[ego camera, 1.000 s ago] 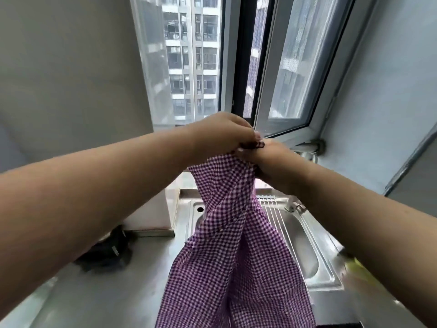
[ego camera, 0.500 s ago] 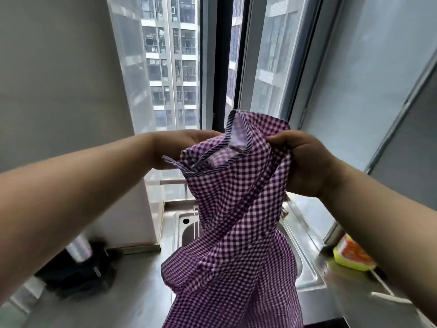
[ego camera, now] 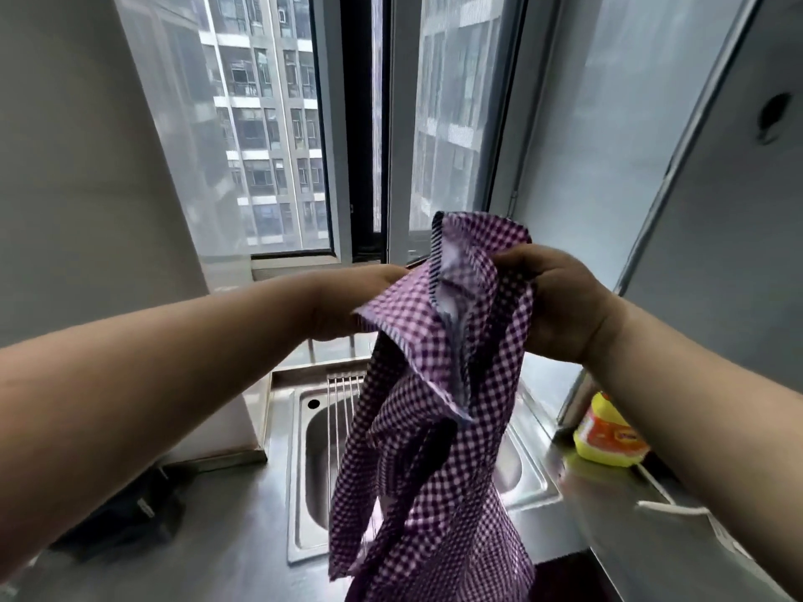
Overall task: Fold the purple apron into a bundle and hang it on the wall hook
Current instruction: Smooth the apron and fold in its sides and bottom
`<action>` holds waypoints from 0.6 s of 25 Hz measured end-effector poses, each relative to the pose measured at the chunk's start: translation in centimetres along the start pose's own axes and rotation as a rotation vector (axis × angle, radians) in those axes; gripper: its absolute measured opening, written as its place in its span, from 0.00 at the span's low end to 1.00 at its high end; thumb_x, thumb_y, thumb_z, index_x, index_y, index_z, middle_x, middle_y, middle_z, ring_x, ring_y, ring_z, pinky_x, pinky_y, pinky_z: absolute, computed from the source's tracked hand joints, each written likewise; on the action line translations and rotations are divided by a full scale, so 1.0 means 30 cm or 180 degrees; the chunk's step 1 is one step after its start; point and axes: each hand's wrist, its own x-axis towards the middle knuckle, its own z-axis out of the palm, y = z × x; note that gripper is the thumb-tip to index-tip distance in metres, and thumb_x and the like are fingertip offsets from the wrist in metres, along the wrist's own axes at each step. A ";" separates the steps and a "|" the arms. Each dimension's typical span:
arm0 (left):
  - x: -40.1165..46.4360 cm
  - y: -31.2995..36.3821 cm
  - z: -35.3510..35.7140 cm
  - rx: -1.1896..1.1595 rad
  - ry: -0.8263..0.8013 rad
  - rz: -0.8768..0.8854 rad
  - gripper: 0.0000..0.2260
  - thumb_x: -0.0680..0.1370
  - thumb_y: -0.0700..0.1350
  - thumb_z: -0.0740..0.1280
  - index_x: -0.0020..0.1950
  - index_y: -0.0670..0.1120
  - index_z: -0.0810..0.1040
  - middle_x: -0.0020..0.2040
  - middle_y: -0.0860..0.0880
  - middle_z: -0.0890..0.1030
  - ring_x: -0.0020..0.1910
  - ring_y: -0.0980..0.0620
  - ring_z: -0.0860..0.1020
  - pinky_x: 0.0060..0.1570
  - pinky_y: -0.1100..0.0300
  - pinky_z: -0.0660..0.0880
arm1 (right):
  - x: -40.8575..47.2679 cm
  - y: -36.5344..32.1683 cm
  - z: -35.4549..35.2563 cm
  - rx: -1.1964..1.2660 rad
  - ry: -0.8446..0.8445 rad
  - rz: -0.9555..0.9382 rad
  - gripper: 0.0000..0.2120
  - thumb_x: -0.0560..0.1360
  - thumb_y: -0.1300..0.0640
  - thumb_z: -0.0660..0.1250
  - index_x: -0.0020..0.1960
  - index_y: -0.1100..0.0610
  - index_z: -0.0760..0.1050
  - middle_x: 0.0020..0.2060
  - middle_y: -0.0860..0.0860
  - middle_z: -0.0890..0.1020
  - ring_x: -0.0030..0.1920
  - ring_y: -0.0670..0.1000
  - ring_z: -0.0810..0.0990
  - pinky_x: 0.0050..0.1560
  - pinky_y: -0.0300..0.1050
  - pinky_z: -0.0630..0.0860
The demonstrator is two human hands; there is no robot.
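hands parted since bunching; left hand (ego camera: 347, 304), right hand (ego camera: 560, 302) grip apron (ego camera: 439, 410) top, rest hanging.

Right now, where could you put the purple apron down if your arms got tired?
Bare steel counter lies between the dark bundle at left and the sink. Right of the sink it's crowded: a yellow bottle and a white cord. The apron, gripped by the left hand and right hand, hangs over the sink.

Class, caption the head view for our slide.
Both hands, left hand and right hand, hold a purple checked cloth apron above a steel sink.
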 end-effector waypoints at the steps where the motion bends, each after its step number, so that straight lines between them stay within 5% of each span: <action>1: -0.014 0.010 0.005 0.0010 0.0151 -0.0009 0.13 0.84 0.31 0.60 0.49 0.46 0.79 0.48 0.50 0.82 0.43 0.67 0.81 0.51 0.72 0.74 | 0.009 0.000 -0.025 -0.0256 0.0159 -0.0001 0.19 0.74 0.58 0.64 0.58 0.68 0.83 0.55 0.62 0.86 0.54 0.61 0.85 0.64 0.59 0.80; 3: -0.031 0.005 0.007 0.0184 0.0501 0.0116 0.12 0.85 0.33 0.62 0.49 0.46 0.80 0.49 0.51 0.83 0.46 0.62 0.81 0.49 0.68 0.76 | -0.001 0.011 -0.103 -0.1113 0.0680 0.0086 0.13 0.80 0.60 0.65 0.59 0.66 0.82 0.55 0.61 0.86 0.55 0.61 0.83 0.67 0.61 0.77; 5: -0.043 -0.031 -0.008 -0.0182 0.1011 -0.0061 0.05 0.84 0.41 0.66 0.52 0.45 0.83 0.52 0.48 0.85 0.53 0.52 0.83 0.55 0.59 0.79 | -0.035 0.030 -0.188 -0.1804 0.1087 0.0444 0.09 0.85 0.57 0.64 0.55 0.59 0.82 0.50 0.57 0.86 0.50 0.57 0.82 0.56 0.55 0.80; 7: -0.068 -0.059 -0.027 -0.0404 0.1404 -0.0468 0.11 0.82 0.52 0.71 0.57 0.46 0.84 0.53 0.47 0.87 0.55 0.47 0.85 0.64 0.46 0.79 | -0.071 0.053 -0.269 -0.1918 0.1345 0.0741 0.08 0.86 0.56 0.63 0.56 0.57 0.80 0.46 0.53 0.87 0.44 0.53 0.83 0.46 0.49 0.79; 9: -0.104 -0.050 0.002 -0.0426 0.1673 -0.0769 0.15 0.81 0.55 0.72 0.59 0.45 0.83 0.52 0.45 0.87 0.54 0.45 0.85 0.61 0.44 0.80 | -0.114 0.064 -0.348 -0.1930 0.1472 0.0779 0.07 0.87 0.58 0.62 0.59 0.57 0.79 0.47 0.52 0.86 0.45 0.52 0.84 0.44 0.47 0.79; 12: -0.110 -0.026 0.072 -0.0005 0.2122 -0.0625 0.15 0.81 0.52 0.71 0.62 0.45 0.77 0.53 0.44 0.84 0.51 0.44 0.84 0.50 0.49 0.82 | -0.150 0.081 -0.385 -0.2077 0.1272 0.0452 0.08 0.85 0.63 0.65 0.62 0.58 0.80 0.48 0.52 0.88 0.50 0.53 0.86 0.46 0.48 0.81; 15: -0.114 0.043 0.246 0.0901 0.1933 -0.0262 0.31 0.76 0.56 0.75 0.73 0.59 0.63 0.61 0.43 0.82 0.51 0.45 0.84 0.52 0.45 0.85 | -0.171 0.107 -0.338 -0.2300 0.0534 0.0190 0.08 0.83 0.63 0.67 0.59 0.57 0.83 0.49 0.53 0.89 0.55 0.56 0.87 0.62 0.57 0.82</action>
